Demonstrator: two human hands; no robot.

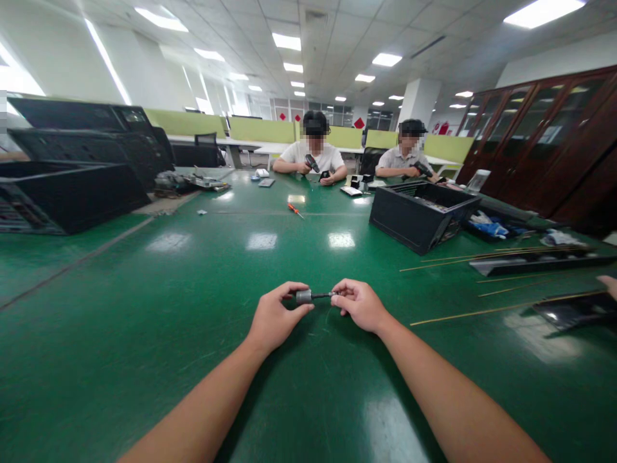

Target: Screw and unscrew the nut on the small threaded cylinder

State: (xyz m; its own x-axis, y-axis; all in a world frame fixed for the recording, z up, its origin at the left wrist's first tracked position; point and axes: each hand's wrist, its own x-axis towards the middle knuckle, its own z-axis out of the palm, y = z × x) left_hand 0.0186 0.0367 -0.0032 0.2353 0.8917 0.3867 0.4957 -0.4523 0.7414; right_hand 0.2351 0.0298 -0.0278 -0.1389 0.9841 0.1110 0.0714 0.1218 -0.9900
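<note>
My left hand (274,318) pinches a small grey cylindrical part (303,296) between thumb and fingers, just above the green table (193,289). A thin dark shaft (321,296) sticks out of the cylinder to the right. My right hand (359,304) is closed on the far end of that shaft. Both hands hold the piece level between them, close to my body. Both forearms reach in from the bottom edge.
A black computer case (419,212) lies at the right, with black panels (540,262) and thin rods (482,313) beside it. More black cases (72,186) stack at the left. A red screwdriver (295,209) lies mid-table. Two people (313,157) sit at the far side. Another person's fingers (608,283) show at the right edge.
</note>
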